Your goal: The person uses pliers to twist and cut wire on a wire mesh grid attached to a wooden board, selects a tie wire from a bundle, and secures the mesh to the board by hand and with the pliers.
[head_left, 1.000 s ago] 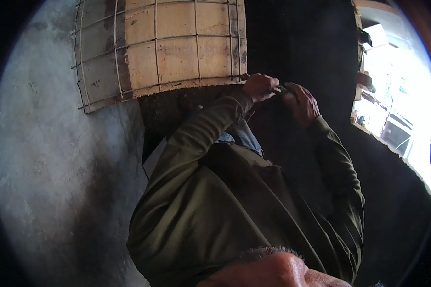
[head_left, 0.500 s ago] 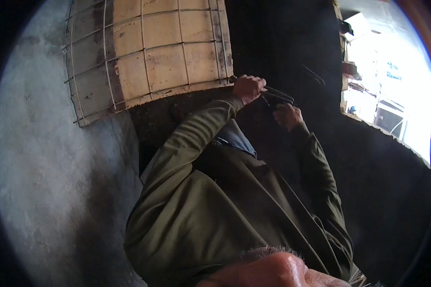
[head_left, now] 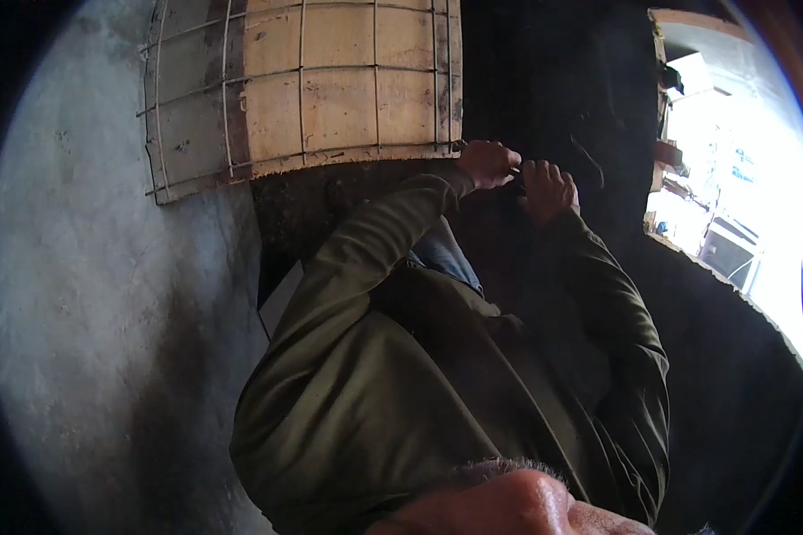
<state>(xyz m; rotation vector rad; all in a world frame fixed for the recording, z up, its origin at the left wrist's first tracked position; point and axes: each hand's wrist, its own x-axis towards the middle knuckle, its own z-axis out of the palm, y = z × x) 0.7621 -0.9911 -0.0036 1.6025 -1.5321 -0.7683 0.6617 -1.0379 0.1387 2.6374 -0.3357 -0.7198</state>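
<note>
My left hand (head_left: 489, 165) is closed at the lower right corner of a wooden board covered by a wire mesh (head_left: 339, 68). A dark two-handled metal tool, mostly hidden now, seems to be in its grip; a short bit shows at the knuckles. Just to the right, almost touching, my right hand (head_left: 549, 189) has its fingers curled over. What lies inside those fingers is hidden. The mesh's bottom rod runs along the board's lower edge towards my left hand.
A rough grey wall (head_left: 80, 294) stands on the left. Dark wall (head_left: 544, 80) surrounds my hands, with a bright opening (head_left: 740, 178) at the right. My olive jacket (head_left: 375, 383) fills the lower middle.
The view has shifted, so board and hands sit further right. My right hand has come up closer beside my left. The tool's long handles, visible before, are now hidden.
</note>
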